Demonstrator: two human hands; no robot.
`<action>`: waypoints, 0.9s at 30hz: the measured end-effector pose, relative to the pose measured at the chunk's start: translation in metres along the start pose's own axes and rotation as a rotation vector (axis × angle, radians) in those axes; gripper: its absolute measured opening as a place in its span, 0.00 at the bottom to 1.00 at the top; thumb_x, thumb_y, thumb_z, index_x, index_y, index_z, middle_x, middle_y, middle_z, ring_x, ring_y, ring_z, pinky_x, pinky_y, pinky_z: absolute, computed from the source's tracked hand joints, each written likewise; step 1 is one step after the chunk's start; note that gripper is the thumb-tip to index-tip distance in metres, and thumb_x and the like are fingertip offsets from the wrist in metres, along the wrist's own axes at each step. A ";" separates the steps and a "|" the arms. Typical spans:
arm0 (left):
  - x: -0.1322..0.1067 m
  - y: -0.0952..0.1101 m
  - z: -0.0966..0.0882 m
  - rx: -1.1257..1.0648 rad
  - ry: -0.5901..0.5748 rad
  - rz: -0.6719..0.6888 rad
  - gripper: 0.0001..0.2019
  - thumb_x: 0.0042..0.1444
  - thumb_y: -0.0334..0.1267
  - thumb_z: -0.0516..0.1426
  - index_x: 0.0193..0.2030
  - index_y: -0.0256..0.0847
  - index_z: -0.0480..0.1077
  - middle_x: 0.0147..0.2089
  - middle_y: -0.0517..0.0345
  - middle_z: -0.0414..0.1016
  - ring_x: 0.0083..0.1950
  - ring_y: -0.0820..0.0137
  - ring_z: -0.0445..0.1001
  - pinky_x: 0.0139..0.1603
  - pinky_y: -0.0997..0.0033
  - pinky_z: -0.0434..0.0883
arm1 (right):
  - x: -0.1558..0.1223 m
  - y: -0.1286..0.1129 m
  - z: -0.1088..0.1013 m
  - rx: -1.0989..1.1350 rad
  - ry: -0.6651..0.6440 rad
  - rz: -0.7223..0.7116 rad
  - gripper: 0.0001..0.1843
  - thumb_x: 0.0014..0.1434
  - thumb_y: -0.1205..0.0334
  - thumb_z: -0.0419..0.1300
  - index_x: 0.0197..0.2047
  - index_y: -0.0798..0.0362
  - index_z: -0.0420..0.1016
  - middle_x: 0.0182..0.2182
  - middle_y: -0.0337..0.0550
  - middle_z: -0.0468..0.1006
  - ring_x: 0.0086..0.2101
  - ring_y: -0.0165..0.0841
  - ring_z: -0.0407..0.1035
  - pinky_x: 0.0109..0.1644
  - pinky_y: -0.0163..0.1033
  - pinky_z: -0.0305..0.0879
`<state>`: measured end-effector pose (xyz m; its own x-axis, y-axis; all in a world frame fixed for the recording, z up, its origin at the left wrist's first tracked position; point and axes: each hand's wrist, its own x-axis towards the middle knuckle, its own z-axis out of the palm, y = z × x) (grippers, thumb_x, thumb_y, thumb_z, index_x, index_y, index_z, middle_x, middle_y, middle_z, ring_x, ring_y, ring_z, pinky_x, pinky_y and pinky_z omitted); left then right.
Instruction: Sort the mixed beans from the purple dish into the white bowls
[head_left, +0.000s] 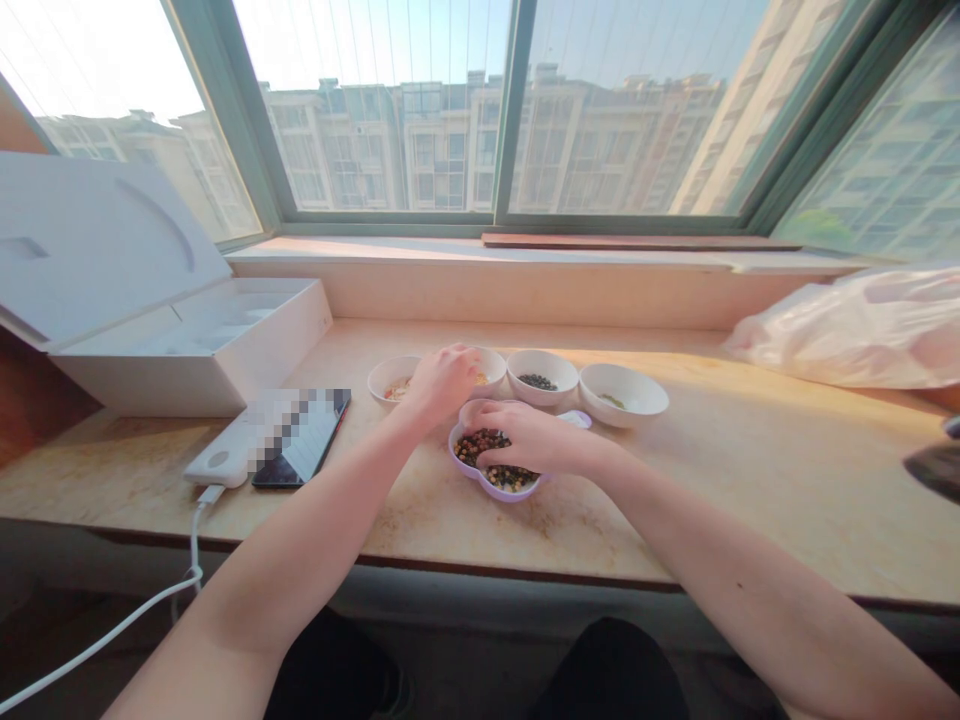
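Observation:
My right hand [521, 436] reaches into a lobed bowl with a lilac rim [511, 496]. That bowl holds mixed dark and tan beans [480, 446]; the thumb and forefinger stand apart among them. Just behind, my left hand [444, 380] hovers at a white bowl [492, 366] with some pale food in it. Its fingers curl downward and the fingertips are hidden, so what they hold does not show. Left of it is a white bowl of pale and reddish pieces [395, 384]. To the right stand a bowl of black beans [538, 381] and one with a little green content [616, 402].
An open white box [225, 340] stands at the left. In front of it lie a white power bank [232, 445] with a cable [196, 540] and a dark phone [307, 445]. A plastic bag [855, 330] rests at the right, near a dark object [934, 470]. The table edge [525, 574] runs close to me.

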<state>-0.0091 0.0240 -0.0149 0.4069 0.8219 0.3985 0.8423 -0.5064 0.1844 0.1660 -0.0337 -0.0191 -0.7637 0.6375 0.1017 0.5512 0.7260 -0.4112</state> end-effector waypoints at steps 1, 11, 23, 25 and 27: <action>0.000 0.000 0.000 0.000 0.006 0.005 0.15 0.68 0.33 0.51 0.48 0.40 0.80 0.50 0.50 0.82 0.47 0.61 0.80 0.48 0.65 0.72 | 0.000 0.001 0.001 -0.002 0.000 0.002 0.10 0.61 0.62 0.66 0.45 0.54 0.82 0.49 0.49 0.82 0.49 0.45 0.75 0.58 0.48 0.67; -0.002 -0.002 0.005 -0.037 0.022 -0.001 0.15 0.68 0.34 0.52 0.49 0.42 0.81 0.50 0.50 0.81 0.48 0.62 0.79 0.51 0.66 0.72 | 0.000 0.003 0.000 0.058 0.022 0.064 0.11 0.61 0.71 0.63 0.42 0.54 0.88 0.42 0.48 0.87 0.42 0.43 0.79 0.51 0.43 0.71; -0.004 -0.001 0.001 -0.103 0.041 -0.040 0.14 0.68 0.35 0.53 0.49 0.40 0.81 0.51 0.49 0.81 0.51 0.62 0.79 0.55 0.66 0.72 | -0.001 0.005 -0.001 0.085 0.060 0.134 0.06 0.60 0.67 0.66 0.39 0.53 0.85 0.37 0.44 0.86 0.37 0.37 0.78 0.45 0.39 0.70; -0.005 -0.001 0.001 -0.119 0.040 -0.036 0.14 0.68 0.35 0.53 0.48 0.40 0.81 0.50 0.49 0.81 0.50 0.62 0.79 0.55 0.65 0.73 | -0.002 0.006 -0.002 0.090 0.070 0.147 0.05 0.59 0.67 0.66 0.38 0.53 0.84 0.36 0.43 0.86 0.36 0.36 0.78 0.43 0.39 0.69; -0.005 -0.001 0.001 -0.134 0.038 -0.023 0.14 0.68 0.35 0.53 0.48 0.41 0.82 0.50 0.49 0.82 0.50 0.63 0.79 0.55 0.65 0.73 | -0.002 0.007 -0.003 0.085 0.059 0.153 0.05 0.60 0.65 0.65 0.38 0.52 0.85 0.35 0.42 0.86 0.35 0.36 0.78 0.43 0.39 0.69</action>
<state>-0.0116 0.0205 -0.0178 0.3724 0.8242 0.4266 0.7951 -0.5204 0.3114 0.1727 -0.0294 -0.0192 -0.6507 0.7547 0.0842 0.6270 0.5965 -0.5011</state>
